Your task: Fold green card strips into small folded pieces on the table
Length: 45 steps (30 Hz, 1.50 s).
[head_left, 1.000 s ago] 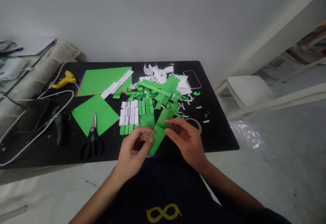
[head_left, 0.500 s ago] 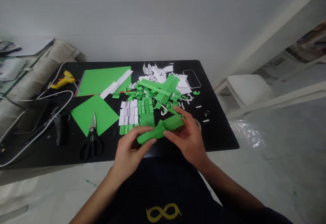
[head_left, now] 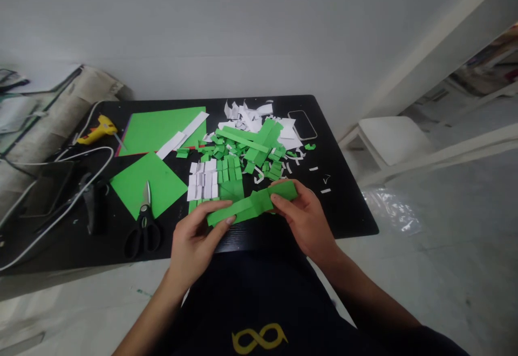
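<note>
A folded green paper strip [head_left: 259, 202] stretches between my two hands, just above the front edge of the black table. My left hand [head_left: 202, 232] pinches its left end between thumb and fingers. At the other end, my right hand [head_left: 303, 216] grips the strip with the thumb on top and the fingers behind it. Right behind the strip lies a square [head_left: 230, 190] with rows of folded white and green paper pieces on it; its near edge is partly hidden by my left hand and the strip. Creases cross the middle of the strip.
Green and white paper scraps [head_left: 259, 143] are heaped at the back. Black-handled scissors [head_left: 143, 224] rest partly on a green sheet [head_left: 162, 183] at left. Farther left are a yellow glue gun [head_left: 99, 130] and white cable [head_left: 95, 178]. A phone-like outline [head_left: 303, 125] lies back right.
My hands have moved apart, and the green strip between them is drawn out longer and flatter. My right hand has closed more firmly around its end.
</note>
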Available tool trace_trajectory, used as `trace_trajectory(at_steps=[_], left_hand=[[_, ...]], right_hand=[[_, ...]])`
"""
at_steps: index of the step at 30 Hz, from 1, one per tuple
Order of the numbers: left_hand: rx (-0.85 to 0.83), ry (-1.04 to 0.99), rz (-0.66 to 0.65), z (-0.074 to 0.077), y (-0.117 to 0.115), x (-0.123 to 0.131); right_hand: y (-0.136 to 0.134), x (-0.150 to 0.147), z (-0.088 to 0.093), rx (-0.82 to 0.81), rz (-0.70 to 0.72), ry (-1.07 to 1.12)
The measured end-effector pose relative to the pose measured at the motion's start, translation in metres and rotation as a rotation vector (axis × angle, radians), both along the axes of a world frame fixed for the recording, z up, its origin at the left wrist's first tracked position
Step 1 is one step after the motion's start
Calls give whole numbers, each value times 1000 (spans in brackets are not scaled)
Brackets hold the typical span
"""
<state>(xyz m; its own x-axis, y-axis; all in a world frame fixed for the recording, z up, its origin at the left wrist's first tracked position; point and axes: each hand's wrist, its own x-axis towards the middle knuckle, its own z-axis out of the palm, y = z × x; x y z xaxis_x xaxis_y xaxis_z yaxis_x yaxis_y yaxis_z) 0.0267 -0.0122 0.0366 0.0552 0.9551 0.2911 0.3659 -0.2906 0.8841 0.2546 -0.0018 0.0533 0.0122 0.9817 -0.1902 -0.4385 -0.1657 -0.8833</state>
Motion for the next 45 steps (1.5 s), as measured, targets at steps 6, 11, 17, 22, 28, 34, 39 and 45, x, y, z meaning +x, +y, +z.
trace_trajectory(at_steps=[6, 11, 17, 22, 28, 34, 39, 45], left_hand=[[-27, 2, 20, -4, 2, -5], [-46, -36, 37, -2, 2, -4], [-52, -44, 52, -1, 2, -2], [-26, -47, 52, -3, 3, -2], [7, -33, 44, 0, 1, -2], [31, -45, 54, 2, 3, -1], [30, -56, 53, 1, 4, -1], [25, -55, 63, 2, 3, 0]], right_hand=[[1, 0, 3, 7, 31, -4], [2, -1, 2, 10, 22, -40], [1, 0, 1, -10, 27, -56], [0, 0, 0, 1, 43, -67], [-1, 2, 6, 148, 20, -303], [-1, 2, 13, 204, 23, -309], [-2, 3, 6, 183, 8, -289], [-3, 3, 1, 104, 25, -162]])
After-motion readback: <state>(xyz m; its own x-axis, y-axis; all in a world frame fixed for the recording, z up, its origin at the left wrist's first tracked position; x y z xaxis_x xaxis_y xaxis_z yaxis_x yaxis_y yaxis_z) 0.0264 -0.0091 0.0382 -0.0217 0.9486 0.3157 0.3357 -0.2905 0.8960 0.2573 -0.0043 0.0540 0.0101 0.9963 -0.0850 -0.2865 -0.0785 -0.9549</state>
